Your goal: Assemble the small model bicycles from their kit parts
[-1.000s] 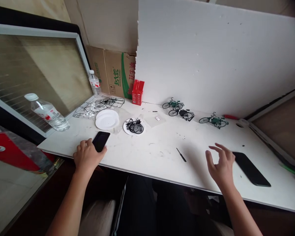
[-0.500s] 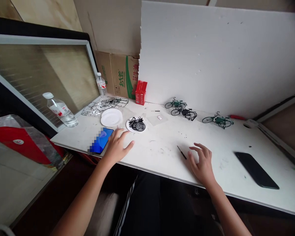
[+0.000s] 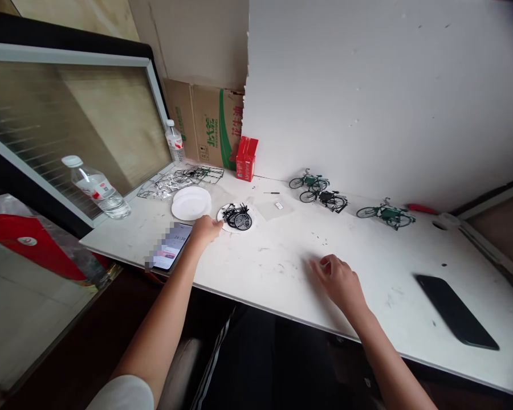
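At eleven o'clock the left hand (image 3: 204,230) pinches the rim of the small plate (image 3: 228,228) bearing black bicycle parts (image 3: 242,221). Securing it seems the step; that calls for keeping level. The right hand (image 3: 342,280), one o'clock, is curled, contents unclear.

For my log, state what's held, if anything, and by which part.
The left hand appears to pinch the small paper plate by its left rim; whether the right hand holds anything cannot be told.

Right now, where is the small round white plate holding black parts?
In the head view, the small plate lies left of centre on the white table, beside the left hand and right of the larger white plates.
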The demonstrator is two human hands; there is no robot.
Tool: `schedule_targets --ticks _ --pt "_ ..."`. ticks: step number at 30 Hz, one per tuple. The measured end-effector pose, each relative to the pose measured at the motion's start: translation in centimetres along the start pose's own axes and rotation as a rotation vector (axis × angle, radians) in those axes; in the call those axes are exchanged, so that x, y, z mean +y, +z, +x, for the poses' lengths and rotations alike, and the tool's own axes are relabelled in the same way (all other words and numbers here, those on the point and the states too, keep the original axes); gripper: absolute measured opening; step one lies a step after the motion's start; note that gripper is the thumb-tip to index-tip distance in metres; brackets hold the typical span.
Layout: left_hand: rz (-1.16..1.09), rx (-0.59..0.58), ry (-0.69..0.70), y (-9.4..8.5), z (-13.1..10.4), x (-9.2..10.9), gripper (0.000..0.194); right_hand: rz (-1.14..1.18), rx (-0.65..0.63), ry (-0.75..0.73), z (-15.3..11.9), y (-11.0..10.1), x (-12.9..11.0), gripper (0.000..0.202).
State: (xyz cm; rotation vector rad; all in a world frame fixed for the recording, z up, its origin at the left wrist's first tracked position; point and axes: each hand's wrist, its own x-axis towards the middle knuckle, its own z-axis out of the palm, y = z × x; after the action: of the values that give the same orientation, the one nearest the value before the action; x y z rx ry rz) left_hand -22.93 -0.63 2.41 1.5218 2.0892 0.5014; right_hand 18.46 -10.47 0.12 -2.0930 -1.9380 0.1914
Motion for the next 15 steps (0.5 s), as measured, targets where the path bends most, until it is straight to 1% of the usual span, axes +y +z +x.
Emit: schedule_targets --ticks 1,3,5,7,11,15 --pt "-0.038 -0.018 -0.025 0.0 0.3 0.0 0.043 0.017 -0.016 0.012 -0.1 0.0 0.1 0.043" --pt "-0.111 -0.033 -0.056 0.3 0.6 0.0 0.037 0.048 -0.045 0.01 -0.4 -0.1 0.3 0.044" --pt "-0.173 -0.034 -0.071 0.7 0.8 0.0 0.034 0.076 -0.058 -0.016 -0.7 -0.3 0.5 0.044" --pt "-0.232 -0.037 -0.088 1.1 0.9 -0.1 0.034 0.104 -0.057 -0.043 -0.9 -0.4 0.9 0.045" --pt "-0.335 -0.067 -0.083 1.7 1.0 -0.6 0.035 0.122 -0.018 -0.097 -0.9 -0.1 1.7 0.055" --pt "-0.375 -0.101 -0.066 1.7 0.6 -0.9 0.037 0.068 0.053 -0.182 -0.3 0.4 2.0 0.06"
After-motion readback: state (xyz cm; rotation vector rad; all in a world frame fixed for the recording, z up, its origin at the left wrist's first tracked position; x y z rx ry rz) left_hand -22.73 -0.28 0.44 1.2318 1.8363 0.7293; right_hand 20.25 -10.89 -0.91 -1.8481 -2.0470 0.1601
